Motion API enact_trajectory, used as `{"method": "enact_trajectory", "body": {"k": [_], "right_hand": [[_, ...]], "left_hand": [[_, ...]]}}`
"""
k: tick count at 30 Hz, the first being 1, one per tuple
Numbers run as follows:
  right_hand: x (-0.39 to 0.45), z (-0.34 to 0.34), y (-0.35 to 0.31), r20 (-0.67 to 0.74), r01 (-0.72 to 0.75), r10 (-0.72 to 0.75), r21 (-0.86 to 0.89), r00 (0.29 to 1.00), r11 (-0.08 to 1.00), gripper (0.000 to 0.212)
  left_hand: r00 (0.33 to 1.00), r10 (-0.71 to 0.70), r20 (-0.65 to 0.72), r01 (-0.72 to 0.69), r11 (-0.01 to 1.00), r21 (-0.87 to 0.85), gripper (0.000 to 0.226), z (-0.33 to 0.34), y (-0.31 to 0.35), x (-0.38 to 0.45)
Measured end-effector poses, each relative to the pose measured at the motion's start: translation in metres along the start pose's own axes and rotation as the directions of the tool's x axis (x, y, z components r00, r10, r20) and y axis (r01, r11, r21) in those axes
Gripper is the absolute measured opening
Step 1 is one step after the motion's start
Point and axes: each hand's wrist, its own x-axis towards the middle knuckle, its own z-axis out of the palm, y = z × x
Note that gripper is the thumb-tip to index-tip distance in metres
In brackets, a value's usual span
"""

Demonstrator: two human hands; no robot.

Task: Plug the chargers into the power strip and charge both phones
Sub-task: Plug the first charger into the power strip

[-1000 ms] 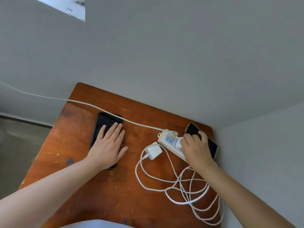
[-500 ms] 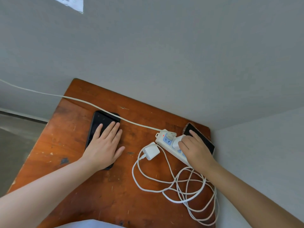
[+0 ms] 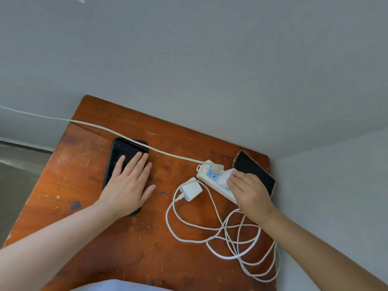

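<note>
A: Start nearest. What lies at the front of the table (image 3: 88,206)?

B: A tangle of white cable (image 3: 231,238), looped over itself by the right forearm. Further in, the left hand (image 3: 126,185) lies flat, fingers spread, on a black phone (image 3: 121,152); it presses rather than grips. To its right a loose charger (image 3: 190,191) lies on the wood, just beside the strip (image 3: 206,176), not plugged in.

A: And the right hand (image 3: 249,192)?

B: Closed round a second charger (image 3: 225,176), which sits over a socket on the strip. Whether the prongs are fully home I cannot tell. Behind the hand the second phone (image 3: 254,171) lies at the table's far corner, against the wall.

A: What could go wrong?

B: I'd judge three things. The strip is held only by the pushing hand, so it may slide or tilt and the prongs miss. The crossed loops may snag when one lead is drawn toward a phone. And the strip's cord (image 3: 84,122) runs across the black phone's top, so lifting that phone could drag it.

A: Any writing?

B: None readable. Only a small red light on the strip's near end; no brand can be made out.
</note>
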Motion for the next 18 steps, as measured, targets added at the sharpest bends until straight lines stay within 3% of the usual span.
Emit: {"method": "enact_trajectory", "body": {"k": [12,18], "right_hand": [[0.008,0.006,-0.003,-0.023,-0.024,0.025,0.038,0.999,0.999,0.049],[0.005,0.003,-0.007,-0.007,-0.083,0.084,0.063,0.996,0.995,0.053]], "left_hand": [[1.0,0.012,-0.022,-0.011,1.0,0.014,0.082,0.003,0.005,0.003],[0.999,-0.014,-0.048,0.018,0.997,0.079,0.066,0.016,0.01,0.009]]}}
